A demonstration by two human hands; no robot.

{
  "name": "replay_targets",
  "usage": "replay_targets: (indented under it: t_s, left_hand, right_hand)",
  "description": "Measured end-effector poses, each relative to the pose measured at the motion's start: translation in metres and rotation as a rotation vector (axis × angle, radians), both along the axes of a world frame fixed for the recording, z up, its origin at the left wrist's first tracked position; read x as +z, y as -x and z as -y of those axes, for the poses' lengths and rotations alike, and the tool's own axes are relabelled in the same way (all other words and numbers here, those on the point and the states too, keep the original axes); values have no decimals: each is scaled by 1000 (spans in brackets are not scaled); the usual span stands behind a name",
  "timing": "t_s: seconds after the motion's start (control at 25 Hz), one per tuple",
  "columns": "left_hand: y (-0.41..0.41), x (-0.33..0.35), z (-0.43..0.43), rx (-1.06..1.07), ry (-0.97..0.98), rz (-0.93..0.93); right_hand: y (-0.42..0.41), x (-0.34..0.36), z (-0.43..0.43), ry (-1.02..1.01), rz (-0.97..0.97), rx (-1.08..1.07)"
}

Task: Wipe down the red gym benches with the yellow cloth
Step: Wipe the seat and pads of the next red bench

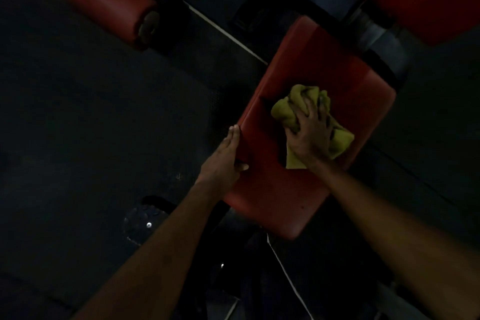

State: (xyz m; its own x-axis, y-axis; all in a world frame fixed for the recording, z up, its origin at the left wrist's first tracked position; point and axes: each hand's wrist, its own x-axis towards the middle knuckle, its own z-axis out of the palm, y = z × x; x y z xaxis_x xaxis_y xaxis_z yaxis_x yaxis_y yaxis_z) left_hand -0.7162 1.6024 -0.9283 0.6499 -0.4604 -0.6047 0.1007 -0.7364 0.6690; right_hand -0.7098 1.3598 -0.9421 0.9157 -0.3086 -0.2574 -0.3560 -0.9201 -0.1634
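In the head view, the cloth (283, 112) is gripped, bunched, by the right hand (309, 135) and pressed on the middle of the red bench (311, 60). The left hand (223, 161) is laid open, fingers straight, against the bench's left edge, with the thumb on top. A red roller (104, 2) is seen at upper left.

The right hand (309, 135) grips the yellow cloth (298, 109) on the red bench pad (324, 60); the left hand (223, 161) holds its edge.
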Motion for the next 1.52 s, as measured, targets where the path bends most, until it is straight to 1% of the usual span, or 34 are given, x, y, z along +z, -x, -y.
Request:
replay_targets:
  t_s: [0.08, 0.12, 0.16, 0.2, 0.24, 0.32, 0.36, 0.44, 0.48, 0.52, 0.64, 0.68, 0.72, 0.8, 0.84, 0.92, 1.0, 1.12, 1.2, 1.32, 1.4, 1.44, 1.52]
  left_hand:
    - [0, -1, 1, 37, 15, -10]
    - [1, -1, 3, 49, 19, -6]
    - [1, -1, 5, 52, 14, -4]
    - [1, 0, 6, 55, 5, -8]
    - [2, -1, 6, 63, -2, -17]
    - [2, -2, 7, 69, -7, -29]
    - [2, -2, 7, 64, -7, -27]
    - [2, -3, 8, 70, -10, -24]
    - [3, -3, 7, 76, -18, -31]
    - [4, -3, 7, 82, -24, -40]
    - [4, -4, 6, 71, 4, -26]
    - [3, -6, 6, 70, 11, -28]
    - [3, -8, 6, 70, 13, -29]
    - [5, -12, 7, 79, 14, -15]
    - [6, -13, 7, 86, 18, -7]
    - [5, -15, 8, 73, 27, -10]
    - [7, -16, 7, 69, 30, -17]
    - [6, -16, 5, 73, 55, -12]
    - [4, -20, 2, 92, 104, -48]
    - [4, -21, -8, 181, 168, -63]
    - [11, -21, -16, 320, 175, -63]
    - [16, -23, -22, 388, 160, -70]
    - [27, -27, -37, 528, 162, -170]
  right_hand:
    - [-20, 8, 15, -58, -25, 366]
    - [-34, 12, 24, -66, -44, 478]
    - [-50, 13, 34, -63, -55, 534]
    - [-69, 12, 40, -61, -57, 521]
    - [-91, 11, 42, -70, -39, 444]
    - [-139, 6, 37, -81, 23, 184]
    - [-161, 5, 29, -47, 17, 83]
    - [-181, 5, 9, 60, -53, 26]
    - [-178, 6, -1, 92, -72, 72]
    - [-169, 8, -8, 102, -76, 186]
    - [-143, 14, 14, 3, -107, 702]
    - [-152, 13, 30, -35, -101, 785]
    - [-165, 11, 46, -78, -68, 757]
    - [-189, 8, 59, -159, 29, 529]
    - [-197, 6, 60, -155, 88, 432]
    - [-206, 0, 54, -80, 167, 329]
    - [-207, -2, 41, -39, 176, 226]
    - [-193, -1, 18, -45, 144, 25]
    - [-177, 6, 4, -43, 123, 45]
    - [-129, 10, -19, -32, 71, 186]
    - [-93, 11, -29, -28, 50, 285]
    - [-78, 11, -30, -33, 35, 370]
    - [-74, 11, -24, -51, 17, 496]
